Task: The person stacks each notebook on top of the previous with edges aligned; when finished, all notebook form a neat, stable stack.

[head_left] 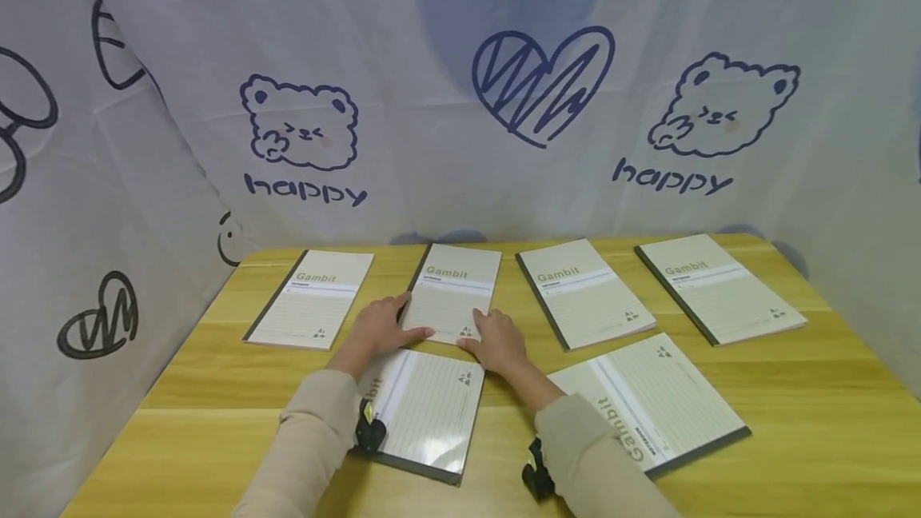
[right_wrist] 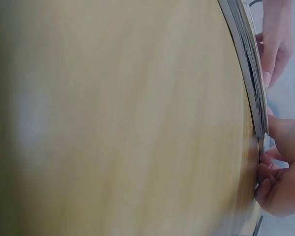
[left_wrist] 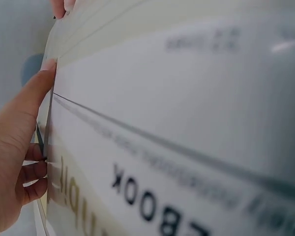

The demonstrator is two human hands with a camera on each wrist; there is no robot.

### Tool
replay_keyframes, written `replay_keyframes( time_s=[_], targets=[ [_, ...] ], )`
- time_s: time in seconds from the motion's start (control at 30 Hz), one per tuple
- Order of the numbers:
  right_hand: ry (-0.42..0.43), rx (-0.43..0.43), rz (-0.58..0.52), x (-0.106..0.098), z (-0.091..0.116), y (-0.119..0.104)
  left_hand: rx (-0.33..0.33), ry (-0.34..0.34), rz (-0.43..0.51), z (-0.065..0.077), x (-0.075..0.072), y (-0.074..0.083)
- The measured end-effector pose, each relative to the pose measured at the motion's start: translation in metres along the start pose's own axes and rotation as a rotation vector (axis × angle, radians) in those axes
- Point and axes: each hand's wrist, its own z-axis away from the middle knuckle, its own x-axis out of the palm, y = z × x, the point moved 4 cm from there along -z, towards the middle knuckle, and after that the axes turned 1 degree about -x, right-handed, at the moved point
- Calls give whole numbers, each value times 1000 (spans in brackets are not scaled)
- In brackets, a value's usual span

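Note:
A white Gambit notebook [head_left: 455, 290] with a dark spine lies flat in the back row, second from the left. My left hand [head_left: 376, 329] holds its lower left side, fingers at the spine edge and thumb along the front edge. At its lower right corner my right hand [head_left: 500, 340] grips, with the thumb at the front edge. The left wrist view shows curled fingers on my left hand [left_wrist: 12, 147]; the right wrist view shows bent fingers on my right hand [right_wrist: 285, 172]. Just in front, another notebook [head_left: 432, 414] lies turned sideways, partly under my left forearm.
Three more notebooks share the back row: one at the left [head_left: 309, 302] and two at the right [head_left: 586, 294] [head_left: 723, 290]. A turned notebook [head_left: 669, 390] lies beside my right forearm. The wooden table [head_left: 180, 430] meets a printed cloth [head_left: 432, 142] at the back.

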Motion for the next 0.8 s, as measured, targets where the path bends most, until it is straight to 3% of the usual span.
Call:
replay_keyframes(
  time_s=[0.27,0.63,0.7,0.8],
  targets=[
    [-2,-5,-30,-1,2,1,-21,-4,87,-2,1,-5],
    [-42,10,-59,-2,0,5,31,124,224,3,-7,-10],
    [-45,12,-63,-2,0,5,21,138,291,5,-7,-10],
    [-51,9,-71,-2,0,6,-26,187,470,7,-10,-10]
  ],
)
